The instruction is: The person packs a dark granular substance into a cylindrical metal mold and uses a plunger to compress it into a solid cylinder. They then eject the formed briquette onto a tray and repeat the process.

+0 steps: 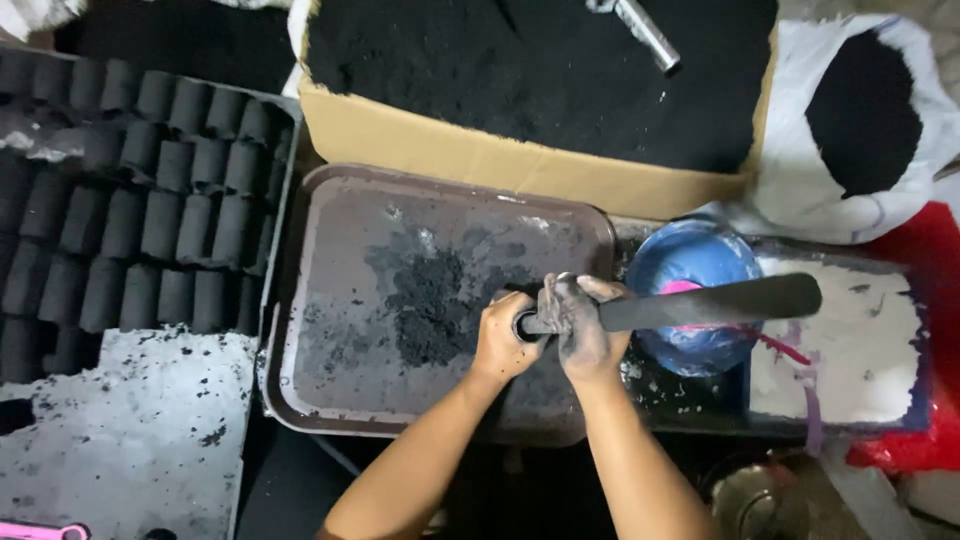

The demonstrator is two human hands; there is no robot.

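My left hand [503, 336] is wrapped around a short dark tube [526, 327] standing upright on the brown metal tray [330, 300]. My right hand [583, 322] grips the handle of a long flat dark blade [715, 302] that reaches out to the right, its near end lying across the tube's top. Both hands are smeared with black powder. A heap of black powder [428, 305] lies on the tray just left of my hands.
Rows of black cylinders [130, 190] fill a tray on the left. A cardboard box of black powder [540, 70] with a metal pipe [645, 32] sits behind. A blue bowl [690, 260], a white sack [865, 120] and a dusty white board [120, 440] surround.
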